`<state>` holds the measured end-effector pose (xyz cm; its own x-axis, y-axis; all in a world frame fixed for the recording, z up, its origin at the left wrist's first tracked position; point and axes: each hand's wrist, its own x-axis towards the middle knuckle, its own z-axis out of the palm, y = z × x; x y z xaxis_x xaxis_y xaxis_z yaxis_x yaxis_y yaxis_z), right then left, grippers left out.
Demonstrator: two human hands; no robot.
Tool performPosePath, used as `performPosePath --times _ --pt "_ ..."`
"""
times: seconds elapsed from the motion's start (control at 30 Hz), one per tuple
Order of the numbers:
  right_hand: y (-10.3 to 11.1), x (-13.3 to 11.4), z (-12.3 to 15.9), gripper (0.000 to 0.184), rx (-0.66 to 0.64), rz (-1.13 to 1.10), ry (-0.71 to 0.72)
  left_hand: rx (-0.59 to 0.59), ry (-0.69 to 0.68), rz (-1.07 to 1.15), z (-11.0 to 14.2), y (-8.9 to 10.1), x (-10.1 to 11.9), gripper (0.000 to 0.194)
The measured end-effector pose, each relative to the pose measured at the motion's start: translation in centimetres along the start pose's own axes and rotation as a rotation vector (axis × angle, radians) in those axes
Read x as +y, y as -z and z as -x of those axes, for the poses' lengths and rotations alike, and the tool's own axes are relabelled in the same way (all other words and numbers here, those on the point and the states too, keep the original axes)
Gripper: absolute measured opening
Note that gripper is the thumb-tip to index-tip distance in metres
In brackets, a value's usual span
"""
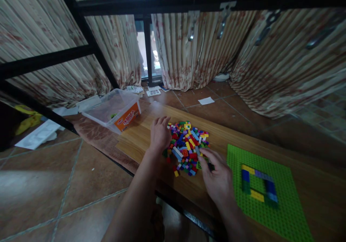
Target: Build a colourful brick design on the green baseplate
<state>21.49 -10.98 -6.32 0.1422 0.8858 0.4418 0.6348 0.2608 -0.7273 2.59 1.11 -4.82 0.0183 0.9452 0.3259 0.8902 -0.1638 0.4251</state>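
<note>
A pile of many-coloured toy bricks [186,144] is spread on the wooden table. My left hand [160,133] rests at the pile's left edge, fingers stretched out and slightly apart, with nothing visible in them. At the right side of the pile, the thumb and index finger of my right hand [218,173] close on a grey-blue toy brick [197,150]. To the right lies a green baseplate [286,213]. On it stands a rectangular ring of bricks [256,196] in yellow, blue, purple and green, with an open middle.
A clear plastic box [108,105] with an orange label stands at the table's left end, near a brown cloth [100,137]. A black metal frame [162,6] with hanging metal brackets crosses above. Curtains [183,51] hang behind, and papers [206,101] lie on the tiled floor.
</note>
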Motion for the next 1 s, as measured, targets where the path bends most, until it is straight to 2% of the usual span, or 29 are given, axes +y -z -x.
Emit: performPosePath --times 0.13,0.27,0.5,0.6,0.67,0.77,0.83,0.9,1.0 --pt "0.0 -0.1 0.1 0.020 0.009 -0.072 -0.014 -0.091 0.026 -0.058 0.0 -1.0 0.0 0.055" --pt "0.2 -0.4 0.2 0.018 0.032 -0.131 -0.022 -0.141 0.039 -0.082 -0.1 -1.1 0.3 0.053" --pt "0.9 -0.4 0.4 0.018 0.043 -0.132 0.006 -0.137 0.093 -0.119 -0.3 -1.0 -0.1 0.042" --pt "1.0 -0.4 0.3 0.018 0.049 -0.145 -0.001 -0.093 0.119 -0.113 -0.4 -0.2 -0.3 0.036" --pt "1.1 -0.5 0.3 0.018 0.062 -0.165 -0.020 -0.029 0.109 -0.020 -0.3 0.7 0.0 0.034" --pt "1.1 -0.8 0.2 0.018 0.089 -0.244 -0.113 0.045 0.020 0.293 0.8 1.7 1.6 0.034" --pt "1.1 -1.1 0.0 0.019 0.107 -0.354 -0.240 0.023 -0.058 0.543 2.4 1.7 3.5 0.038" --pt "1.0 -1.4 -0.3 0.023 0.128 -0.505 -0.374 0.000 -0.078 0.777 4.3 1.2 5.7 0.039" --pt "1.1 -1.6 -0.8 0.029 0.175 -0.716 -0.490 -0.053 -0.057 0.954 6.9 0.4 8.8 0.036"
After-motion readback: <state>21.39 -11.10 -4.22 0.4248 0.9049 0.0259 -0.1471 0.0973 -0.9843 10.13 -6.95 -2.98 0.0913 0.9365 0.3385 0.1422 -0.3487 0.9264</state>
